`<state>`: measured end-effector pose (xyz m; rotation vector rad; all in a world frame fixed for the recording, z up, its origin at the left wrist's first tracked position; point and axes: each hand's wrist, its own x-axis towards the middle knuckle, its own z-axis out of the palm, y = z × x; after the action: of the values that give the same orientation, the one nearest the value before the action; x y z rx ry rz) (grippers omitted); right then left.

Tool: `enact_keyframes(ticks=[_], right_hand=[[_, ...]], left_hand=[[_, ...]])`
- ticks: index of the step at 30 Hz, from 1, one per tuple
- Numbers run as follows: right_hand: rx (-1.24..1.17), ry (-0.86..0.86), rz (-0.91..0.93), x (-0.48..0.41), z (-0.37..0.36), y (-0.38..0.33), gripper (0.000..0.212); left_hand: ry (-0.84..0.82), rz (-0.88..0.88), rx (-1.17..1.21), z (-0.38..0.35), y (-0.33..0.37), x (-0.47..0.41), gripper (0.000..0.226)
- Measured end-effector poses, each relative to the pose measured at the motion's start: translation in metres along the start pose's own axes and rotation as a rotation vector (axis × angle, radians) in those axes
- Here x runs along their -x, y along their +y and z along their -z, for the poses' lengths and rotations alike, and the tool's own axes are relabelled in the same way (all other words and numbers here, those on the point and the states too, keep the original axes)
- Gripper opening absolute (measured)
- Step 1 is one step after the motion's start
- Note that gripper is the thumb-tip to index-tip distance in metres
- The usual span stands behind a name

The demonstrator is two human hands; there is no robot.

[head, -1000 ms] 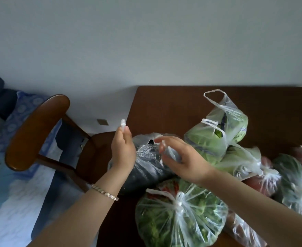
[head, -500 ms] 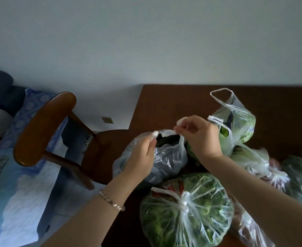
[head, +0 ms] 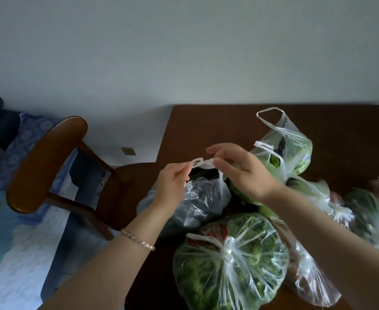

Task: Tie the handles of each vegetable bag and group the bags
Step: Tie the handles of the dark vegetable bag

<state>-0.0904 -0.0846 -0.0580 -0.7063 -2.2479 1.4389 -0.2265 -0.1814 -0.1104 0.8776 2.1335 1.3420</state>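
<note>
Our left hand (head: 173,186) and right hand (head: 244,173) each pinch one of the handles (head: 198,163) of the dark-vegetable bag (head: 204,198) at the surface's (head: 206,121) left edge. A second ago the handles were apart; they now meet above the opening. We judge the knot still pending.

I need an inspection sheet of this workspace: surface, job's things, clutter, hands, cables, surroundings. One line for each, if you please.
Surface: brown table, loaded at its near right part.
Job's things: dark bag untied, its handles pinched above it; green bag behind untied; front bag knotted.
Clutter: nothing seen.
Hands: left hand and right hand each pinch the handles.
Cables: nothing seen.
Surroundings: wooden chair left of table, grey wall.
</note>
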Motion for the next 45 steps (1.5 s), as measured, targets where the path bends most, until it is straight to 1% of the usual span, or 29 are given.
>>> enact_keyframes(ticks=[2,4,6,7,8,10,11,12,14,15,17,19,21,23,25,26,28,30,31,33,36,38,40,43,45], right_hand=[[-0.225,0.03,-0.021,-0.003,-0.01,0.004,0.017],[-0.351,0.079,-0.014,-0.012,-0.022,0.007,0.02],[-0.491,0.154,-0.073,-0.025,-0.033,0.011,0.018],[-0.521,0.187,-0.141,-0.03,-0.039,0.015,0.017],[-0.495,0.2,-0.225,-0.036,-0.046,0.02,0.016],[-0.39,0.136,-0.369,-0.041,-0.058,0.027,0.019],[-0.366,0.07,-0.393,-0.042,-0.064,0.029,0.022],[-0.356,0.014,-0.389,-0.041,-0.068,0.029,0.023],[-0.418,-0.046,-0.358,-0.039,-0.073,0.029,0.024],[-0.487,-0.054,-0.353,-0.038,-0.072,0.029,0.022],[-0.603,-0.051,-0.354,-0.036,-0.069,0.031,0.022],[-0.578,-0.039,-0.347,-0.034,-0.065,0.035,0.023],[-0.503,0.01,-0.338,-0.031,-0.063,0.038,0.027],[-0.423,0.112,-0.332,-0.029,-0.063,0.041,0.034],[-0.38,0.222,-0.359,-0.03,-0.066,0.045,0.035],[-0.391,0.271,-0.394,-0.031,-0.069,0.048,0.034],[-0.405,0.349,-0.485,-0.035,-0.074,0.052,0.034],[-0.321,0.352,-0.542,-0.041,-0.078,0.056,0.031],[-0.259,0.333,-0.541,-0.045,-0.079,0.056,0.025],[-0.161,0.288,-0.486,-0.051,-0.078,0.054,0.007],[-0.031,0.145,-0.355,-0.057,-0.076,0.046,0.008],[-0.076,0.031,-0.335,-0.057,-0.075,0.04,0.021],[-0.174,-0.032,-0.296,-0.055,-0.073,0.037,0.029],[-0.277,-0.025,-0.217,-0.054,-0.074,0.038,0.032],[-0.248,0.068,-0.17,-0.056,-0.077,0.039,0.029]], left_hand=[[0.013,0.111,0.198,0.003,-0.001,-0.002,0.026],[0.002,0.237,0.427,0.006,-0.001,-0.004,0.019],[0.003,0.338,0.668,0.01,0.001,-0.004,0.01],[0.012,0.361,0.753,0.013,0.001,-0.005,0.012],[0.021,0.376,0.813,0.016,0.0,-0.006,0.015],[0.004,0.409,0.863,0.02,0.0,-0.007,0.018],[-0.023,0.428,0.862,0.021,0.0,-0.008,0.021],[-0.055,0.447,0.848,0.02,0.0,-0.008,0.029],[-0.109,0.484,0.801,0.019,0.0,-0.012,0.049],[-0.133,0.491,0.76,0.019,0.0,-0.015,0.048],[-0.188,0.48,0.637,0.018,0.0,-0.017,0.034],[-0.21,0.464,0.538,0.015,0.002,-0.016,0.029],[-0.167,0.44,0.468,0.009,0.003,-0.016,0.026],[-0.108,0.398,0.41,0.005,0.0,-0.015,0.021],[-0.084,0.305,0.34,0.006,-0.005,-0.016,0.011],[-0.101,0.234,0.279,0.007,-0.008,-0.016,0.007],[-0.196,0.096,0.11,0.01,-0.011,-0.014,0.004],[-0.31,0.02,-0.045,0.011,-0.012,-0.011,0.009],[-0.34,0.005,-0.081,0.012,-0.013,-0.011,0.01],[-0.333,0.003,-0.078,0.015,-0.014,-0.014,0.009],[-0.269,0.047,-0.007,0.028,-0.016,-0.026,0.005],[-0.224,0.086,0.029,0.034,-0.018,-0.036,0.005],[-0.188,0.156,0.092,0.038,-0.02,-0.045,0.009],[-0.177,0.319,0.284,0.04,-0.021,-0.059,0.017],[-0.225,0.409,0.386,0.038,-0.024,-0.067,0.021]])
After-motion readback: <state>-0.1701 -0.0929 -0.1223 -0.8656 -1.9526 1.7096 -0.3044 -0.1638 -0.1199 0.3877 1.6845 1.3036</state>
